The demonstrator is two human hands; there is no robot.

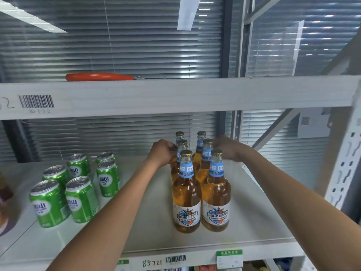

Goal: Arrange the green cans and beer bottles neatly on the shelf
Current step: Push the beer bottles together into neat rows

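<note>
Several amber beer bottles [186, 202] with blue neck labels stand upright in two tight columns on the white shelf [254, 212], right of centre. My left hand [163, 152] curls around the neck of a rear bottle in the left column. My right hand [227, 148] is closed against the neck of a rear bottle [207, 153] in the right column. Several green cans [49, 204] stand upright in a loose group at the left of the same shelf, apart from the bottles.
The upper shelf beam [175, 94] runs low over the bottle tops and carries an orange-handled tool [97, 76]. A perforated white upright [343, 169] bounds the right side. A dark packaged item [4, 192] sits at the far left edge. Blinds lie behind.
</note>
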